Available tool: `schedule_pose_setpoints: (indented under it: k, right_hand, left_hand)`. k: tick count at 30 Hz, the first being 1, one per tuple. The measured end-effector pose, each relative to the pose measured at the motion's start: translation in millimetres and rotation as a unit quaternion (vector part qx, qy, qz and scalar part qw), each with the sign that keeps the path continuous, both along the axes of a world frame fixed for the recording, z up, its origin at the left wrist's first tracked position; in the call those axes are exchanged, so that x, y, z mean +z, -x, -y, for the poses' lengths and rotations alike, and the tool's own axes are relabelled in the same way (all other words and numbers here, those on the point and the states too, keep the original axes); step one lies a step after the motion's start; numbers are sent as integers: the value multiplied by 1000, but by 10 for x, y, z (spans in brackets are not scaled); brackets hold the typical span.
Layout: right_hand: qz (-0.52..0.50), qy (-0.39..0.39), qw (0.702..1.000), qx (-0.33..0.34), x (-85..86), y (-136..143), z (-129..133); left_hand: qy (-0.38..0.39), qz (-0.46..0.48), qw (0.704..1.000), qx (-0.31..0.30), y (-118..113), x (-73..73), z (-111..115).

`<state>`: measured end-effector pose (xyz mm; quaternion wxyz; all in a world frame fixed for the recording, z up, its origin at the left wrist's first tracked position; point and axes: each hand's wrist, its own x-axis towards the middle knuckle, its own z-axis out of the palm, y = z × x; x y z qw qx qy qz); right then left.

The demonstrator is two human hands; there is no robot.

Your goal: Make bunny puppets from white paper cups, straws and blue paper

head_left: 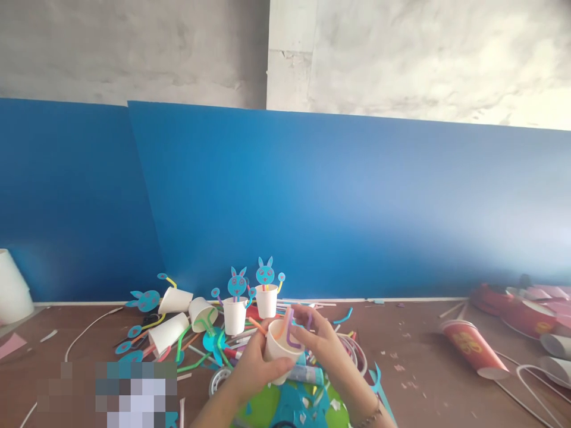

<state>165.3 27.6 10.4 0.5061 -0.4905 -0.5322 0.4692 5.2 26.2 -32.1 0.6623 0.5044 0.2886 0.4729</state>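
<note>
1. Nearest me, a green sheet (343, 416) littered with blue paper scraps (292, 401) lies on the brown table (428, 368), towards its near edge.
2. Over it, the left hand (256, 365) is wrapped around a white paper cup (277, 352), tilted and held clear of the far edge.
3. The right hand (319, 336) has its fingers bent at the cup's mouth, beside a purple straw (289, 333); I cannot tell whether they grip it. An orange straw (256, 325) sticks out on the cup's left side.
4. Just left of the sheet sits a tape roll (218, 380).
5. Further back and left, three fallen cups (169, 333) lie among loose coloured straws and blue cut-outs.
6. Towards the right edge, a red cup (475, 349) lies on its side.
7. Near the far edge stand two upright cups (234, 316), each topped with a blue rabbit face (237, 285).
8. Behind that edge rises a blue panel (312, 202), with a grey wall (178, 47) beyond.
</note>
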Motion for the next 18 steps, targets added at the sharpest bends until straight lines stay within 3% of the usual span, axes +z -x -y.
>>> schedule_pose_setpoints:
  k: [3, 8, 12, 18]
  right_hand:
    - [-36, 6, 998, 44, 63, -3, 45]
    - [13, -35, 998, 52, 41, -41, 27]
    - [-9, -21, 998, 60, 58, -50, 19]
    - [-68, 23, 997, 43, 152, -36, 72]
  left_hand:
    - [31, 7, 999, -20, 16, 34, 29]
    - [74, 38, 996, -26, -9, 61, 49]
    - [80, 50, 995, -29, -21, 72, 61]
    - [74, 92, 992, 46, -42, 134, 44]
